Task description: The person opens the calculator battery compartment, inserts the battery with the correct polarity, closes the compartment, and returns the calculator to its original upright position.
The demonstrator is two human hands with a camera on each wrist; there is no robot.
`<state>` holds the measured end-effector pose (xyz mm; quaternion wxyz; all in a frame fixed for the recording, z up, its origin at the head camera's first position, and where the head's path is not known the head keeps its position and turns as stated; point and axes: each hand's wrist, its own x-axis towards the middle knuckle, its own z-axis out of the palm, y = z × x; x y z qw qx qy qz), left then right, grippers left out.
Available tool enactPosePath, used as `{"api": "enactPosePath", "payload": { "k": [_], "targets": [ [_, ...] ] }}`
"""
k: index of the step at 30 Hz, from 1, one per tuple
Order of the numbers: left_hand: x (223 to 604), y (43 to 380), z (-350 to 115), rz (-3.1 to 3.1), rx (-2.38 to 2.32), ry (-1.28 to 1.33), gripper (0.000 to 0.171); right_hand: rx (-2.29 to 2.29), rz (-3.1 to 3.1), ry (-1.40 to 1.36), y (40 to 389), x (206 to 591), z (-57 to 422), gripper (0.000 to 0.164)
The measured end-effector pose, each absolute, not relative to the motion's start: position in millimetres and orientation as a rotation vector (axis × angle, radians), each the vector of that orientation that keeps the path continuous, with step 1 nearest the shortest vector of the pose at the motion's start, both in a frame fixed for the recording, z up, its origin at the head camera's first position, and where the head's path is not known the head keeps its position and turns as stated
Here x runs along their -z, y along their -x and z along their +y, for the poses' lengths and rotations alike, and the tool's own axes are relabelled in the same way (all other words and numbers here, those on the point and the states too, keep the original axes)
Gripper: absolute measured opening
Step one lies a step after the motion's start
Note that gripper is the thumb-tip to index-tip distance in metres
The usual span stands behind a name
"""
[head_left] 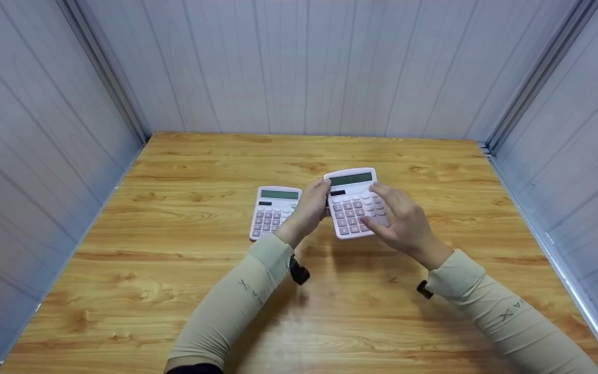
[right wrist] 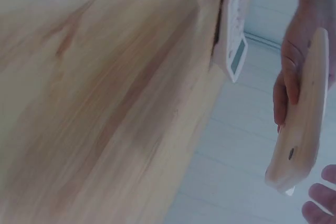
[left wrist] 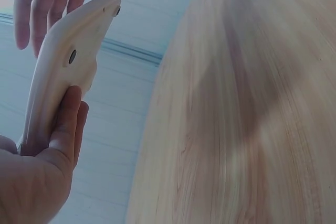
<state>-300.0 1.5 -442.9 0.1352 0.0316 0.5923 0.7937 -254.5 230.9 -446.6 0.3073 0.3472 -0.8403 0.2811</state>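
Note:
A pale pink calculator (head_left: 348,206), tilted up off the table, is held at its left edge by my left hand (head_left: 308,209). In the left wrist view, that hand (left wrist: 44,179) has fingers against the calculator's underside (left wrist: 79,59). Over the right side of the keys hovers my right hand (head_left: 408,223), fingers loosely spread. The right wrist view shows a gap between its fingertips (right wrist: 320,200) and the held calculator (right wrist: 307,124). A second, similar calculator (head_left: 268,221) lies on the table to the left, partly hidden by my left hand and wrist.
The wood-grain table (head_left: 174,291) is bounded by a pale panelled wall (head_left: 278,67) at the back and by walls on both sides. A black strap piece (head_left: 299,271) hangs under my left wrist, and another (head_left: 424,289) under my right.

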Motion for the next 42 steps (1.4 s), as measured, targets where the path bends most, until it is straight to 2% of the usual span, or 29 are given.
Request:
{"api": "enactPosePath", "payload": {
  "k": [4,13,24,42],
  "targets": [
    [445.5,300.6,0.7,1.71,-2.301,-0.122,0.044,-1.052,-2.344,-0.752,255.8,440.8,231.9,0.061],
    [445.3,300.3,0.1,1.715,-2.281,-0.156,0.043,-1.599,-2.547,-0.185,263.1,426.9,233.5,0.053],
    [447.5,301.2,-1.5,1.7,-2.27,-0.189,0.045,-2.116,-2.59,0.144,271.1,422.8,240.2,0.052],
    [450.9,304.9,0.0,1.735,-2.235,-0.166,0.044,-2.439,-2.495,0.082,281.9,437.1,243.6,0.053]
  ]
}}
